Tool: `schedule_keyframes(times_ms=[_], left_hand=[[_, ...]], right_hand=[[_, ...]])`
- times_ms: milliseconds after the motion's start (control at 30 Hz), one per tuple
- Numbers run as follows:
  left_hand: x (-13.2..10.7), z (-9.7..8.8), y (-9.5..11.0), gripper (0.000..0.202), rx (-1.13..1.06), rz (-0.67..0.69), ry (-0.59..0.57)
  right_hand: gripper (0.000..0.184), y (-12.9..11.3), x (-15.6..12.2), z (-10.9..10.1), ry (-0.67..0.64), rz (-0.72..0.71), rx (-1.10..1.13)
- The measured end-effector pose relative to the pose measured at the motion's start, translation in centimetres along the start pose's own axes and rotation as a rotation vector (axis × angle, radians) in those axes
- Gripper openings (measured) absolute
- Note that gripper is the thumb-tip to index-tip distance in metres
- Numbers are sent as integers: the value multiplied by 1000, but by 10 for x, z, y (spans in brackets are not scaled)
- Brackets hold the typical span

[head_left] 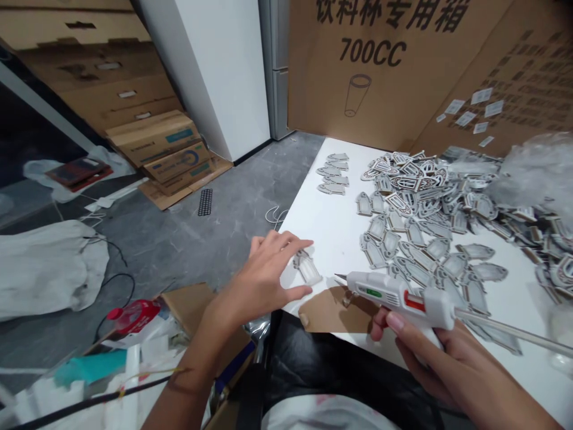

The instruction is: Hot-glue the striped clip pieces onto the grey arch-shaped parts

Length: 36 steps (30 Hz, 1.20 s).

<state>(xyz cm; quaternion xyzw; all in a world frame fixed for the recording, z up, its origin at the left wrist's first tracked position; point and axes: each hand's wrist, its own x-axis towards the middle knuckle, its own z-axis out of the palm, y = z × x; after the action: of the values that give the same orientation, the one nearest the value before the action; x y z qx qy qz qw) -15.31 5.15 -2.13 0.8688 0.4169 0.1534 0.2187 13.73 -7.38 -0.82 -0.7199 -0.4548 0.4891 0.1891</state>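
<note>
In my right hand is a white glue gun, its dark nozzle pointing left and a clear glue stick running out of its back. My left hand is open at the table's left edge, thumb and fingers apart around a small grey-white arched piece lying on the table. Whether the fingertips touch that piece, I cannot tell. Beneath the nozzle, a brown cardboard scrap lies along the front edge. Many similar arched pieces are spread to the right of the gun.
Several like pieces form a column at the white table's far left. A plastic bag rests at the right. Behind stands a large carton. A littered box with a red bottle is at lower left; flat cartons lie on the floor.
</note>
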Motion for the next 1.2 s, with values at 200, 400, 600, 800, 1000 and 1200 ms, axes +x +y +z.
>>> schedule_keyframes(times_ms=[200, 400, 600, 800, 1000, 1200], left_hand=[[-20, 4, 8, 52, 141, -87, 61], [-25, 10, 17, 24, 61, -147, 96], [-26, 18, 22, 27, -16, -208, 127], [-28, 20, 23, 27, -21, -220, 131], [-29, 21, 22, 26, -23, -212, 124], [-29, 23, 20, 25, -20, -191, 141]], right_hand=[[70, -7, -6, 2, 62, -19, -2], [68, -19, -5, 11, -53, 15, 54], [69, -27, -2, 14, -107, 49, 71], [64, -30, 0, 19, -25, -30, -17], [63, -32, 0, 19, 24, -76, -81], [63, -29, 0, 21, 75, -64, -152]])
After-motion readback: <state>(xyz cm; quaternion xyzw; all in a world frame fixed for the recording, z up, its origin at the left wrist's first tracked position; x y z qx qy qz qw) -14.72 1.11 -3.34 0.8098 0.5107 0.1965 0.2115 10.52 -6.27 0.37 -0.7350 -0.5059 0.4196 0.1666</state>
